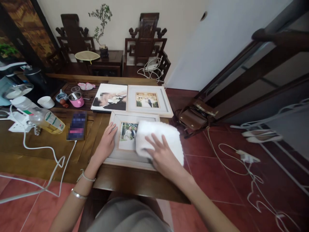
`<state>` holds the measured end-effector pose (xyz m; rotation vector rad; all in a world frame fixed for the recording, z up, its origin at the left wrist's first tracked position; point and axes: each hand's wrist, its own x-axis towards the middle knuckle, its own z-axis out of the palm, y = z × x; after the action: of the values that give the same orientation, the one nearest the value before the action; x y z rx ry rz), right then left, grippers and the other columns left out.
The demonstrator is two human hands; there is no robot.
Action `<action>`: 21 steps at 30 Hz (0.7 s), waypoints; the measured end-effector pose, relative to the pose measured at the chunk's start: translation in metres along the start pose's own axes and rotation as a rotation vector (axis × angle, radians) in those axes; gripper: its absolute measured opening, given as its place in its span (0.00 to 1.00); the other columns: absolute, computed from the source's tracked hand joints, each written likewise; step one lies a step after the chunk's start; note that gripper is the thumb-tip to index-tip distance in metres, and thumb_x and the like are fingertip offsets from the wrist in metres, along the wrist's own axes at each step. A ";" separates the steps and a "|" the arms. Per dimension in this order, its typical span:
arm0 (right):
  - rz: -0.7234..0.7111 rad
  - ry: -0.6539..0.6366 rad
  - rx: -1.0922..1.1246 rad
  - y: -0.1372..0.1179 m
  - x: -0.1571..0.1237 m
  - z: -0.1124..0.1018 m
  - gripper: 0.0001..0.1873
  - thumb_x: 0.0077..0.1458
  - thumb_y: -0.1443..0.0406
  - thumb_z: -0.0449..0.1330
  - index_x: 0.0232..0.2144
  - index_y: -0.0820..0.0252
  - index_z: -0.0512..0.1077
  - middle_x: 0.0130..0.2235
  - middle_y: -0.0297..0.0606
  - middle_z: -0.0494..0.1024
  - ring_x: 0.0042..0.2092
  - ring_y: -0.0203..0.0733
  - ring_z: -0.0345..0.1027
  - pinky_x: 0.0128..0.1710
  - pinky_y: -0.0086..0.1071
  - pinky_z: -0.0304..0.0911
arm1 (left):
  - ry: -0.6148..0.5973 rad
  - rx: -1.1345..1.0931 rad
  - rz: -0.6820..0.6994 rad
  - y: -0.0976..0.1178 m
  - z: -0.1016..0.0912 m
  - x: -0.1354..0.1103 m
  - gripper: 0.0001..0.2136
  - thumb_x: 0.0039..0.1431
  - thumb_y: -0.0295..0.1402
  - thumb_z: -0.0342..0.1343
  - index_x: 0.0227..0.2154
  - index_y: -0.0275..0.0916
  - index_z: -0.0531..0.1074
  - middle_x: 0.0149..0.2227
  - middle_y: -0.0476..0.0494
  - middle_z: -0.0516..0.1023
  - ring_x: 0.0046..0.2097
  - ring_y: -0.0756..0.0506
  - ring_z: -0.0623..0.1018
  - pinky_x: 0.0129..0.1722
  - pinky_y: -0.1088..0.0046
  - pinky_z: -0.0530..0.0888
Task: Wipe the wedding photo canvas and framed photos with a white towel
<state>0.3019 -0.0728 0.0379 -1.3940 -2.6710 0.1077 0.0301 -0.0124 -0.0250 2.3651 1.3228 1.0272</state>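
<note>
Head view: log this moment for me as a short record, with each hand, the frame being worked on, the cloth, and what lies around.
Left hand: resting on the left edge of the near picture frame
Right hand: fingers spread on the white cloth
Near picture frame: lying face up, its photo partly covered
White cloth: over the frame's right part
Beyond it: second picture frame, large print to its left
Left side of table: phone with cable, clear bottle, pink cup

The right hand (pixel 162 157) lies on white cloth (pixel 170 133) over a photo frame (pixel 126 158).
</note>
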 end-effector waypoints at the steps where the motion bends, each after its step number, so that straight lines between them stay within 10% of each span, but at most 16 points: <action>1: -0.028 -0.031 0.041 -0.010 -0.015 -0.004 0.28 0.41 0.77 0.57 0.46 0.57 0.76 0.62 0.50 0.64 0.65 0.66 0.48 0.61 0.66 0.44 | 0.000 0.001 -0.006 0.001 0.000 0.000 0.24 0.61 0.19 0.40 0.58 0.38 0.62 0.61 0.34 0.64 0.67 0.40 0.57 0.64 0.48 0.59; 6: -0.113 -0.118 0.175 -0.034 -0.045 -0.017 0.30 0.39 0.78 0.55 0.46 0.54 0.75 0.64 0.46 0.62 0.66 0.63 0.45 0.61 0.64 0.46 | -0.014 0.018 -0.013 0.004 0.000 0.001 0.22 0.62 0.19 0.40 0.57 0.37 0.63 0.61 0.33 0.64 0.67 0.40 0.56 0.64 0.49 0.59; 16: 0.161 0.171 -0.089 0.045 0.070 0.011 0.31 0.47 0.77 0.54 0.55 0.63 0.69 0.64 0.52 0.59 0.66 0.65 0.43 0.61 0.66 0.43 | -0.028 0.020 0.011 -0.001 0.000 0.002 0.22 0.61 0.18 0.40 0.55 0.37 0.65 0.61 0.33 0.65 0.67 0.40 0.56 0.64 0.49 0.60; 21: 0.013 -0.041 -0.018 0.004 0.035 0.005 0.27 0.46 0.76 0.58 0.50 0.60 0.74 0.63 0.55 0.60 0.65 0.72 0.42 0.60 0.70 0.39 | -0.023 0.022 -0.008 0.002 0.000 0.001 0.24 0.61 0.18 0.39 0.59 0.38 0.61 0.62 0.34 0.63 0.67 0.40 0.56 0.64 0.49 0.59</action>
<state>0.2849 -0.0414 0.0352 -1.4302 -2.7023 0.1154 0.0320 -0.0130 -0.0236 2.3788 1.3411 0.9846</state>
